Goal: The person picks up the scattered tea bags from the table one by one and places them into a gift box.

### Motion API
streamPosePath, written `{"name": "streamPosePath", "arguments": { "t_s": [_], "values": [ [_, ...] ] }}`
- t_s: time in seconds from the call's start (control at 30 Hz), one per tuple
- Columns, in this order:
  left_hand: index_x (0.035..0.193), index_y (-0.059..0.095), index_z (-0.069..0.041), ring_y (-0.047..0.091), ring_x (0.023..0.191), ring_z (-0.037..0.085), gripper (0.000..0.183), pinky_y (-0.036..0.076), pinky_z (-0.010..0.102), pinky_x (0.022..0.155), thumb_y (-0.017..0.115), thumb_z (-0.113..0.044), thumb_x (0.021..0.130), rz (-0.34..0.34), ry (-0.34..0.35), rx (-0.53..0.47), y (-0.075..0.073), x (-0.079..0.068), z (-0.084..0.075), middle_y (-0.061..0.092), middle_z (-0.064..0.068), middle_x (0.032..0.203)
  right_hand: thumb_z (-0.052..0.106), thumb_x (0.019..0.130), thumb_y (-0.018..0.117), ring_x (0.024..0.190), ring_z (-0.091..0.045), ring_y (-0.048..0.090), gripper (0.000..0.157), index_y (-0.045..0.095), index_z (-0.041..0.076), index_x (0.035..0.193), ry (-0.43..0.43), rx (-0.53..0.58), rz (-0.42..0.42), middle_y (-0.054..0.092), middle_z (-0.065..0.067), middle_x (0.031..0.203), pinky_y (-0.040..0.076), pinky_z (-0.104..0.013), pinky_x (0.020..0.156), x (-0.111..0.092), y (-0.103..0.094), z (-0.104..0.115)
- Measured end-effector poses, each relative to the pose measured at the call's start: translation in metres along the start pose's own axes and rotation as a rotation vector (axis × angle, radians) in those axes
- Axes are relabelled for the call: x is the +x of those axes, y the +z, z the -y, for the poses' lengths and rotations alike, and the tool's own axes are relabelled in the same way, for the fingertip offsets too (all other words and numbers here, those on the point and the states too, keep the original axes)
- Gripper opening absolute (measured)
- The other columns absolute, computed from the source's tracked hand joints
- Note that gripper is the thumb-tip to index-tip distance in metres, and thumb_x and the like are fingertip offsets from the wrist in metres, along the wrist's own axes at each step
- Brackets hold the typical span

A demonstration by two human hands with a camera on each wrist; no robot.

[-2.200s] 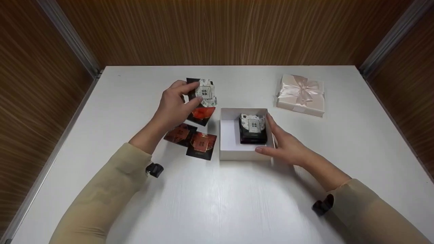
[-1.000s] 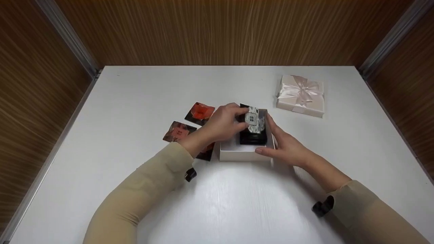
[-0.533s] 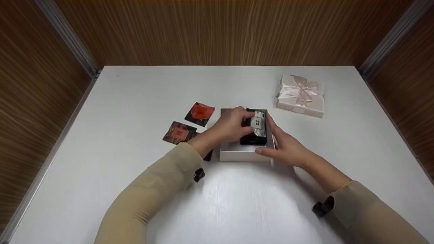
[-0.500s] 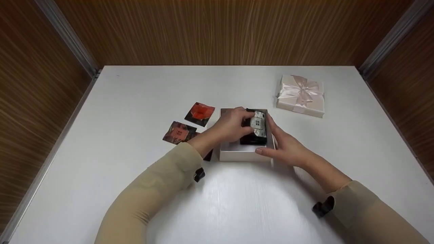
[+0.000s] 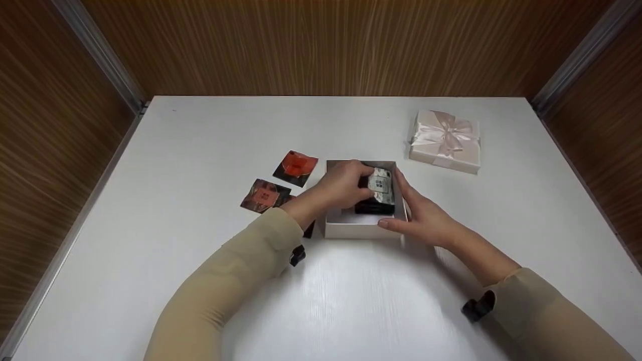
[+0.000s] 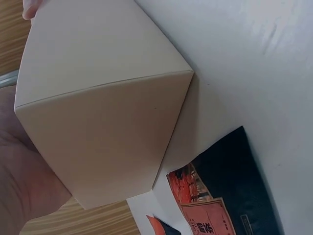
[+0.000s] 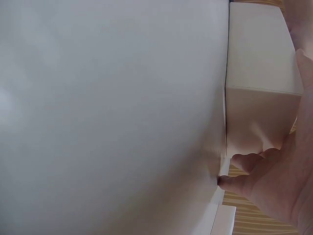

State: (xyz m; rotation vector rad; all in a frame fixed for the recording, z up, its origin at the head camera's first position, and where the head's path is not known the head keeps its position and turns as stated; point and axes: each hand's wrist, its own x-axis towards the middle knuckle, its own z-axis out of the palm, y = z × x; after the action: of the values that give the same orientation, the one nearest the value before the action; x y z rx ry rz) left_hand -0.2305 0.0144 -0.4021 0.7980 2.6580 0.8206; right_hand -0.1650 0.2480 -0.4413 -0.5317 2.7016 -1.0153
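Observation:
In the head view, my left hand [image 5: 343,185] reaches into an uncovered white box [image 5: 363,230]. Its thumb and forefinger pinch the left edge of a black-and-white sachet [image 5: 380,185], which lies on a dark stack in the box's right half. Around the box's near right corner, my right hand [image 5: 426,218] holds on, thumb at the front wall and fingers along the right side. The right wrist view shows that hand [image 7: 279,181] against the box wall [image 7: 264,49]. From the left wrist, the box's outer wall [image 6: 107,142] hides the sachet and the fingertips.
Left of the box lie red-and-black sachets [image 5: 296,168] [image 5: 265,195], one more partly hidden under my left forearm. At the back right of the white table [image 5: 321,301] sits a pale pink lid with a satin bow [image 5: 446,140]. Wooden panels [image 5: 321,45] enclose the table.
My left hand carried the black-and-white sachet from the table's left side rightwards into the box and lowered it onto the stack. My right hand stayed at the box.

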Motion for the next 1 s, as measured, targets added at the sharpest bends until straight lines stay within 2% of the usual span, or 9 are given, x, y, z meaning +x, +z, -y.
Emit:
{"name": "streamPosePath", "arguments": {
  "t_s": [0.47, 0.67, 0.73, 0.87, 1.0],
  "values": [
    [0.147, 0.065, -0.009, 0.059, 0.128, 0.018, 0.051, 0.044, 0.033, 0.113, 0.077, -0.021, 0.099, 0.013, -0.023, 0.047, -0.0001, 0.0037, -0.0002, 0.067, 0.008, 0.139, 0.058, 0.094, 0.075, 0.153, -0.042, 0.032, 0.117, -0.007, 0.025, 0.172, 0.011, 0.002, 0.003, 0.014, -0.019, 0.175, 0.029, -0.061, 0.122, -0.0009, 0.0000, 0.0019],
    [0.136, 0.071, -0.009, 0.062, 0.113, 0.017, 0.041, 0.047, 0.033, 0.105, 0.078, -0.020, 0.098, 0.018, -0.009, 0.071, -0.0009, 0.0046, 0.0001, 0.072, 0.004, 0.124, 0.057, 0.094, 0.076, 0.152, -0.042, 0.033, 0.117, -0.007, 0.026, 0.172, 0.007, 0.011, 0.000, 0.014, -0.019, 0.175, 0.029, -0.061, 0.121, 0.0004, 0.0007, 0.0017],
    [0.137, 0.071, -0.010, 0.061, 0.113, 0.018, 0.041, 0.047, 0.034, 0.105, 0.077, -0.022, 0.098, 0.023, -0.012, 0.086, -0.0014, 0.0041, 0.0002, 0.071, 0.006, 0.124, 0.057, 0.094, 0.076, 0.152, -0.042, 0.034, 0.118, -0.007, 0.027, 0.172, 0.008, 0.014, 0.002, 0.015, -0.018, 0.175, 0.030, -0.060, 0.121, 0.0006, 0.0008, 0.0019],
    [0.148, 0.064, -0.013, 0.059, 0.117, 0.019, 0.052, 0.045, 0.035, 0.109, 0.076, -0.028, 0.100, 0.029, -0.036, 0.104, -0.0034, 0.0015, -0.0002, 0.065, 0.009, 0.134, 0.058, 0.094, 0.076, 0.152, -0.042, 0.033, 0.118, -0.008, 0.027, 0.171, 0.012, 0.010, 0.006, 0.014, -0.019, 0.175, 0.030, -0.061, 0.121, 0.0006, 0.0009, 0.0013],
    [0.150, 0.063, -0.015, 0.057, 0.112, 0.020, 0.053, 0.046, 0.036, 0.106, 0.074, -0.031, 0.101, 0.029, -0.029, 0.101, -0.0074, -0.0009, 0.0014, 0.064, 0.010, 0.130, 0.059, 0.094, 0.075, 0.153, -0.043, 0.031, 0.118, -0.008, 0.027, 0.171, 0.019, 0.001, 0.008, 0.013, -0.019, 0.175, 0.029, -0.061, 0.121, 0.0009, 0.0008, 0.0004]
  ]
}}
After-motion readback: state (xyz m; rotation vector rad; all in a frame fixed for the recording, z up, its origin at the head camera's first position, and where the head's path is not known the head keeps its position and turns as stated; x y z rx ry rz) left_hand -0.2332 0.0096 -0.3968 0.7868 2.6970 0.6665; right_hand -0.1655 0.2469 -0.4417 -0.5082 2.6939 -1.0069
